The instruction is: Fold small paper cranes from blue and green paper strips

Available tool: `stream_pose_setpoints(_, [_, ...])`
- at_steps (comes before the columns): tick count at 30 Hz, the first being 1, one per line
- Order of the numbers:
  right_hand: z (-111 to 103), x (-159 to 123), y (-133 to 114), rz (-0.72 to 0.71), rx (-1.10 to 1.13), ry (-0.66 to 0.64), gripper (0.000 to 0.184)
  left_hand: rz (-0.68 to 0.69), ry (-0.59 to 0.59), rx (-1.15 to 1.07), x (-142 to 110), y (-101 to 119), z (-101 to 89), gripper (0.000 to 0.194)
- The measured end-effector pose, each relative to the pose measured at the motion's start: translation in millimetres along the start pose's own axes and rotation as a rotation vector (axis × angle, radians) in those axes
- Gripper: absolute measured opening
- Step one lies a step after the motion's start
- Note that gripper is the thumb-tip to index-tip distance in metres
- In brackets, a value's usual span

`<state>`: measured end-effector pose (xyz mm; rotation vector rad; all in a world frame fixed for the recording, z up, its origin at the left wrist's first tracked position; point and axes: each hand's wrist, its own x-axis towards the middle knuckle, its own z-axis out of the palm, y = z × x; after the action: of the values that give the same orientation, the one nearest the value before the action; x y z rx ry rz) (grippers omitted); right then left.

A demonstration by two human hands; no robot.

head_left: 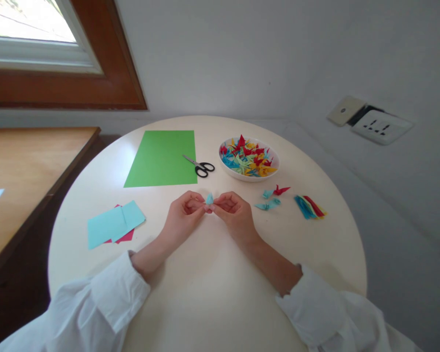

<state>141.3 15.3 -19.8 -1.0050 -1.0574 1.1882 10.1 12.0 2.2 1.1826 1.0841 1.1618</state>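
Note:
A small light-blue folded paper piece (209, 199) is pinched between both hands above the middle of the table; its lower part is hidden by the fingertips. My left hand (185, 213) grips it from the left with thumb and fingers closed. From the right, my right hand (236, 213) holds it in the same kind of pinch. Just right of that hand lie a red paper crane (280, 190) and light-blue paper cranes (268, 205). Beyond them stands a white bowl (249, 178) filled with cranes in red, yellow, blue and pale green.
Black-handled scissors (201, 167) rest partly on a green sheet (163, 159) at the back. Light-blue paper squares (113, 224) overlap red paper (126, 236) on the left. Coloured paper strips (310, 207) lie at the right. The round white table (212, 293) stands near a wall socket (381, 126).

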Motion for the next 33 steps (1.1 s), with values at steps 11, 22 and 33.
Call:
stream_pose_setpoints(11, [-6.5,-0.8,-4.4,-0.031,-0.159,-0.119,0.016,-0.001,-0.044,0.036,1.5,-1.7,-2.1,0.026])
stream_pose_setpoints(22, [-7.4,-1.4,-7.9,-0.058,-0.188,-0.193,0.013,-0.025,-0.042,0.05,3.7,2.9,-5.1,0.025])
stream_pose_setpoints(33, [-9.6,-5.7,-6.4,-0.25,-0.398,-0.19,0.014,-0.18,0.004,-0.181,2.6,1.5,-2.5,0.034])
